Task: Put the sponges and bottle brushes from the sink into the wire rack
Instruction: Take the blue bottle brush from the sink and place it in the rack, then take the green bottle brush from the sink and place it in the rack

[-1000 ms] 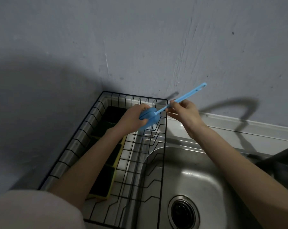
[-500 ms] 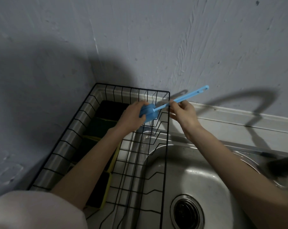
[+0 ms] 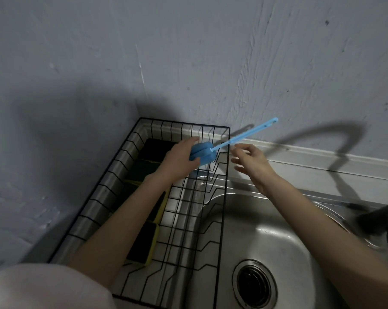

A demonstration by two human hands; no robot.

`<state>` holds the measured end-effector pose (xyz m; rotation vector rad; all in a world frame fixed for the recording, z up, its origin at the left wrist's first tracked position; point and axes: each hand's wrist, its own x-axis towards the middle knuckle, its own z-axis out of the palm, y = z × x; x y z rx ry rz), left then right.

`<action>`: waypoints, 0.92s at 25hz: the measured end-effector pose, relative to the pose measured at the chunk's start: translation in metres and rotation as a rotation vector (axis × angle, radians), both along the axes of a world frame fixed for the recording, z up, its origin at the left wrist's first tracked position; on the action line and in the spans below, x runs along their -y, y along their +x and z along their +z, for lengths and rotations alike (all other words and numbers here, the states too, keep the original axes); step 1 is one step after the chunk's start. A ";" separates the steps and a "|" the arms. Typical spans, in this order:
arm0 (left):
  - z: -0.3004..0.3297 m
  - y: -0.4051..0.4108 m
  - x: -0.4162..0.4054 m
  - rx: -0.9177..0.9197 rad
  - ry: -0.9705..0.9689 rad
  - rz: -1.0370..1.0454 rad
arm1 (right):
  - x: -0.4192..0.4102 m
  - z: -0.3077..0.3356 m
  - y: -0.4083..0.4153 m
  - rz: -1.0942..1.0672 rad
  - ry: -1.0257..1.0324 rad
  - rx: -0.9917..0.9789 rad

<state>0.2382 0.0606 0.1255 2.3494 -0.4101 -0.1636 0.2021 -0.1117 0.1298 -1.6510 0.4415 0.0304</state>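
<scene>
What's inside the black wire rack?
In the black wire rack lies a row of dark-topped, yellow-edged sponges. The left forearm hides part of the row.

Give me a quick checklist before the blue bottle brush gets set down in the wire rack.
1. Left hand gripping the sponge head of the blue bottle brush: ok.
2. Right hand clear of the handle, fingers open: ok.
3. Brush head over the wire rack: ok.
4. Handle inside the rack: not ok, it sticks out past the right rim toward the wall.
5. Free space beside the sponges on the rack's left: ok, bare wire on the right.
6. Sink emptied of items: cannot tell, partly out of view.
</scene>
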 end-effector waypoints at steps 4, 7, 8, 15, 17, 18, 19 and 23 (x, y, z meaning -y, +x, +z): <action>0.010 -0.026 -0.003 0.030 -0.002 -0.030 | 0.006 0.006 -0.024 0.047 -0.179 -0.024; 0.019 -0.042 -0.003 0.062 0.023 -0.056 | 0.014 0.011 -0.046 0.156 -0.464 -0.030; 0.023 -0.048 -0.002 0.081 0.047 -0.067 | 0.018 0.012 -0.055 0.183 -0.543 -0.025; 0.043 -0.106 0.017 0.202 0.129 -0.135 | 0.044 0.022 -0.122 0.269 -0.891 0.002; 0.046 -0.125 0.026 0.220 0.156 -0.155 | 0.052 0.022 -0.138 0.296 -0.958 0.008; 0.047 -0.135 0.031 0.233 0.169 -0.166 | 0.056 0.022 -0.146 0.306 -0.980 0.014; 0.048 -0.144 0.036 0.243 0.185 -0.176 | 0.060 0.022 -0.154 0.313 -0.993 0.023; 0.046 -0.178 0.058 0.231 0.271 -0.227 | 0.078 0.021 -0.182 0.344 -1.003 0.036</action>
